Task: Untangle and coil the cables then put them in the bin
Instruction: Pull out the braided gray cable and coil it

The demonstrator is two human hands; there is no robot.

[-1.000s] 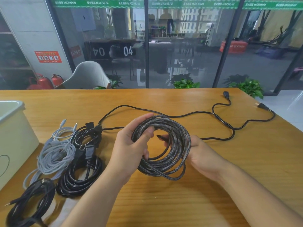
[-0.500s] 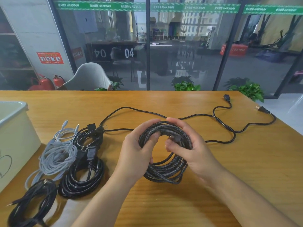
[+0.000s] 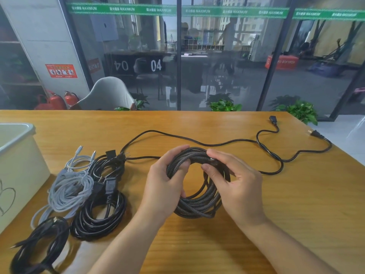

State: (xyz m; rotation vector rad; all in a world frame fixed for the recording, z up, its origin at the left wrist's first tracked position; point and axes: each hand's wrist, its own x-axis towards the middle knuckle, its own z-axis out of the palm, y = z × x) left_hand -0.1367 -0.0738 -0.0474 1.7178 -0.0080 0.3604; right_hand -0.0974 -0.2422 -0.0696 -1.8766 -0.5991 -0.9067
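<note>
At 8 o'clock a thin black coil lies nearest, then a thick black coil and a grey cable bundle, with the bin at 9 o'clock. Centre, the left hand grips the braided coil while the right hand pinches its plug end at the top. Beyond, a loose black power cord snakes over the table toward 2 o'clock

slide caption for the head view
Both hands hold a coiled braided cable above the wooden table.
</note>
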